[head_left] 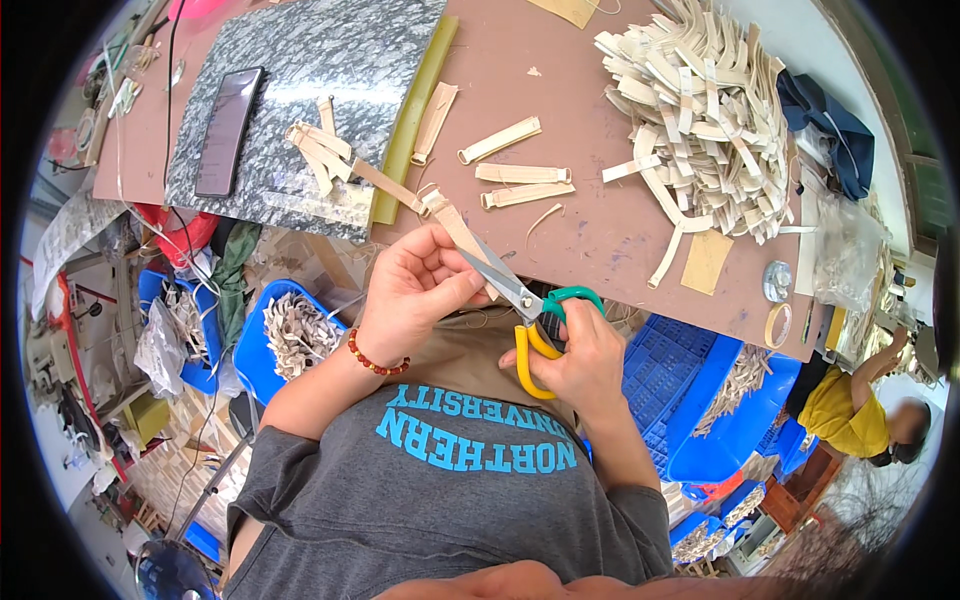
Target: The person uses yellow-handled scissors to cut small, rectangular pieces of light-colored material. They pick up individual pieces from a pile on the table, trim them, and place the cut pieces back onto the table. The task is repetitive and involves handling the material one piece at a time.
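My left hand (420, 278) pinches a beige fabric strap (448, 218) with a ring at its top end, in front of the table edge. A second strap (385, 187) runs from that ring back to a small bunch of straps (322, 150) on the marbled board. In my right hand (580, 360) are scissors (520, 296) with one green and one yellow handle, fingers and thumb through the loops. The scissor blades are parted and reach to the strap beside my left fingers. Whether they touch the fabric I cannot tell.
Several loose straps (525, 173) lie on the brown table (600, 240). A big heap of straps (700, 130) stands at the right, near tape rolls (778, 325). A phone (228, 130) rests on the marbled board (300, 50). Blue bins (262, 340) flank me; a person in yellow (845, 415) is far right.
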The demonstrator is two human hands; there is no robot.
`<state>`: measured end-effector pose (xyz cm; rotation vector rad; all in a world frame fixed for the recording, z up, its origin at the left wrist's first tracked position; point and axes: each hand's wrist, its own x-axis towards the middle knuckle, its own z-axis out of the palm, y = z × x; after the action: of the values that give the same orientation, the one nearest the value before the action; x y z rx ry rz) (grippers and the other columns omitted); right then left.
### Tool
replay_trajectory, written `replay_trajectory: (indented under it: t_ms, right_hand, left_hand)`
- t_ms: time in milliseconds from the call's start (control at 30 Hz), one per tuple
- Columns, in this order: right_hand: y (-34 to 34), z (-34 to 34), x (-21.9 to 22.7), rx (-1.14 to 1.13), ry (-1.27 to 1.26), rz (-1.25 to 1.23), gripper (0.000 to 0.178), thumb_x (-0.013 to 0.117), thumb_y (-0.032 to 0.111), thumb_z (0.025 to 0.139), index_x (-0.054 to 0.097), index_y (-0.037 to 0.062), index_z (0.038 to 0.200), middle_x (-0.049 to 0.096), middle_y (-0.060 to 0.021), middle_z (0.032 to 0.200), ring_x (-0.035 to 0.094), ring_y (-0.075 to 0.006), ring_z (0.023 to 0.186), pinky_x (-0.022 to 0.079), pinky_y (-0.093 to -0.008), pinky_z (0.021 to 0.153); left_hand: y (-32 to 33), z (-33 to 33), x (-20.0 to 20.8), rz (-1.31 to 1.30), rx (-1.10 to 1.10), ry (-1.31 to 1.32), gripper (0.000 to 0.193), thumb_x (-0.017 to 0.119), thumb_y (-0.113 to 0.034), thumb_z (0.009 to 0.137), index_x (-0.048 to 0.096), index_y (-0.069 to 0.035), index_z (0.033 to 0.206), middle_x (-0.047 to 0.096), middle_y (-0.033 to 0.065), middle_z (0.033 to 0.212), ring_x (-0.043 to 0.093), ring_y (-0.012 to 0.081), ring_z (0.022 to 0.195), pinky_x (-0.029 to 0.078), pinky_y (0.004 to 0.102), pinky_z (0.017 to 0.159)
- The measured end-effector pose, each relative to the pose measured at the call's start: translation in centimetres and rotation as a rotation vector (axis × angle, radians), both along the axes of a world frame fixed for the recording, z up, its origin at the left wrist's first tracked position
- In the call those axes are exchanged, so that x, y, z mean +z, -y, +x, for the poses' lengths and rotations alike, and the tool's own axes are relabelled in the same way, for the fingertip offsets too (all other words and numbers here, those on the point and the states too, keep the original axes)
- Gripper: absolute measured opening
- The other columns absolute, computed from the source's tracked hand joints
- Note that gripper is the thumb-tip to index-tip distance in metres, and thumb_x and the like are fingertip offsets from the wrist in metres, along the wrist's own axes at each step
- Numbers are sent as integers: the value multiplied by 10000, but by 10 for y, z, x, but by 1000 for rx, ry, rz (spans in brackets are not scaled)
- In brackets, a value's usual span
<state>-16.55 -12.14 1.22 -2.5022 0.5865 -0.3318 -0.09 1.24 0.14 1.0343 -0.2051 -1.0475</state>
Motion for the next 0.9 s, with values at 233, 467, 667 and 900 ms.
replay_trajectory:
  t_ms: [233, 467, 667, 900]
  right_hand:
    - [1, -2, -6, -28, 47, -41, 536, 886, 375, 487, 563, 53, 766, 470, -24, 583, 460, -166, 466, 395, -294, 441]
    - [3, -5, -9, 7, 38, -49, 530, 879, 388, 504, 578, 51, 781, 481, -22, 586, 465, -163, 466, 394, -289, 438]
    - [1, 2, -2, -2, 17, 57, 566, 877, 421, 473, 575, 56, 782, 452, -21, 585, 457, -171, 484, 387, -302, 454]
    - [2, 2, -4, 9, 39, -23, 568, 876, 434, 467, 577, 61, 773, 446, -14, 577, 453, -169, 479, 384, -300, 457]
  left_hand:
    - [0, 1, 0, 11, -14, 32, 272, 609, 46, 846, 539, 18, 1108, 639, 70, 957, 639, 128, 877, 550, 257, 774]
    - [-1, 25, 4, 14, 84, 107, 304, 618, 15, 848, 547, 40, 1143, 636, 51, 935, 627, 119, 856, 536, 259, 773]
    - [0, 19, 10, 107, 56, 103, 329, 617, 23, 835, 544, 35, 1156, 643, 49, 826, 649, 122, 763, 561, 246, 703]
    - [-1, 16, 11, 105, 55, 82, 331, 622, 22, 834, 543, 36, 1155, 646, 51, 818, 650, 122, 745, 568, 246, 696]
